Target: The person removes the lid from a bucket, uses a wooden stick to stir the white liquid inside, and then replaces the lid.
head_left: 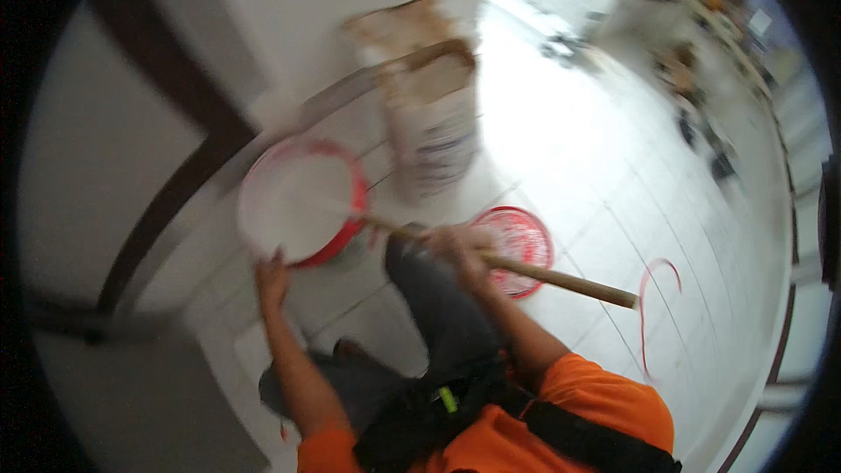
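Observation:
My left hand (273, 271) grips the near-left rim of a red bucket (355, 188), whose inside holds pale white material; the picture is blurred. My right hand (460, 250) is closed round a long wooden stick (578, 285) that slants leftward into the bucket, its far end pale and indistinct. Under the stick, beside my grey-trousered leg, a red round lid (517, 232) with white smears lies on the tiles. A tall paper sack (429, 131) with a torn brown top stands right behind the bucket.
Another brown-topped sack (385, 26) is behind, against the white wall. A thin red strip (666, 267) lies on the tiled floor at right. Along the far right wall are scattered dark and brown items (688, 79). A dark-trimmed wall or door (149, 70) rises at left.

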### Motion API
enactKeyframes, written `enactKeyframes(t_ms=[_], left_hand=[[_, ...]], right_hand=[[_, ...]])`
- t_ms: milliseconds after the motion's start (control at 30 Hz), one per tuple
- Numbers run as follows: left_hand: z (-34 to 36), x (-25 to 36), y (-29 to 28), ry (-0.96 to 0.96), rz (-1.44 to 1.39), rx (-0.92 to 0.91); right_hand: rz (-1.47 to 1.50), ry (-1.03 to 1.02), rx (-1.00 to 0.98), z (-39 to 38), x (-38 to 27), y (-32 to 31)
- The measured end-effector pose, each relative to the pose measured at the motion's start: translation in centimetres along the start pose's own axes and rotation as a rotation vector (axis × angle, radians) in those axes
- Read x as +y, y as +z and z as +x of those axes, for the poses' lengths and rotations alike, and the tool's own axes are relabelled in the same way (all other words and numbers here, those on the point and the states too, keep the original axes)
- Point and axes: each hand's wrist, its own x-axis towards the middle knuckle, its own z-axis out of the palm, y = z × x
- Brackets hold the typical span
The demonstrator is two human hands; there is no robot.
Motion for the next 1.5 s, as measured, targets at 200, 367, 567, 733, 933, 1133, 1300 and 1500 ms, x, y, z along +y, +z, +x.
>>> enactKeyframes(t_ms=[200,367,567,733,933,1133,1300,1500], left_hand=[[0.0,1.8,2.6,-0.427,-0.636,-0.237],[2.9,-0.4,2.5,-0.534,-0.788,-0.268],[1.8,-1.1,2.8,-0.449,-1.049,-0.257],[2.6,-3.7,2.4,-0.455,-1.046,-0.288],[1.7,-2.5,2.1,-0.459,-1.103,-0.358],[1.5,-2.1,2.3,-0.442,-1.081,-0.406],[0.5,-0.4,1.9,-0.489,-1.024,-0.311],[0.7,-1.4,1.6,-0.505,-0.998,-0.327]], right_hand=[[-0.078,0.065,0.117,-0.5,-2.1,-0.2],[-0.185,-0.044,-0.013,-0.9,-1.2,1.1],[-0.174,-0.011,-0.106,-1.2,-0.8,2.1],[-0.070,0.063,0.074,-0.7,-1.0,3.0],[-0.157,0.067,0.024,-0.8,-1.7,2.3],[-0.245,-0.004,-0.047,-0.9,-1.2,1.9],[-0.253,0.027,-0.034,-0.9,-1.8,2.3],[-0.241,0.074,-0.054,-0.6,-3.0,2.7]])
